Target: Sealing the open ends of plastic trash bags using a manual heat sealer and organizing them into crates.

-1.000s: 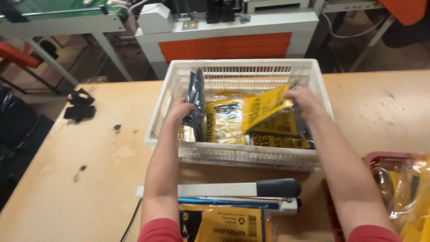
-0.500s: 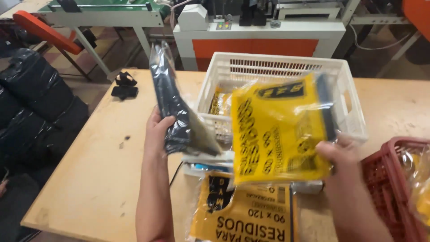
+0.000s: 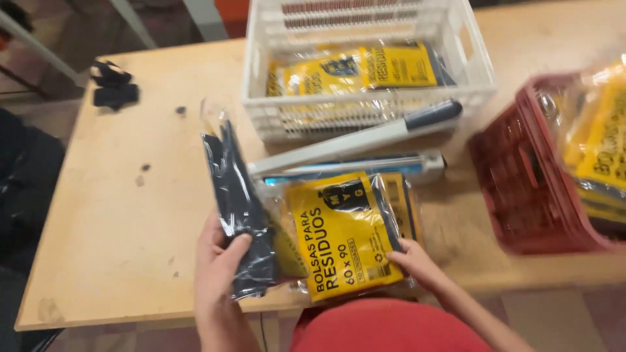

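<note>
black clips [image 3: 112,83]: two dark bits lie at the table's far left corner, well apart from our hands, out of the working patch
table [image 3: 124,215]: we have the bare wood at the left; the things crowd the middle and right
left hand [image 3: 220,264]: our fingers [image 3: 236,246] are clamped on the clear pack of black bags [image 3: 238,208], thumb over its face, holding it on edge and tilted up off the table so its flat side turns inward
yellow pack [image 3: 342,238]: it lies flat at the near edge, just beside the black pack, label up, on top of another like it
right hand [image 3: 414,261]: our fingers are curled on the yellow pack's lower right corner, pinning it flat
heat sealer [image 3: 355,146]: its long arm stands raised, just behind the yellow pack, mouth toward us
white crate [image 3: 365,65]: beyond the sealer, holding more yellow packs laid flat
red crate [image 3: 521,176]: at the right edge, with filled yellow packs inside
</note>
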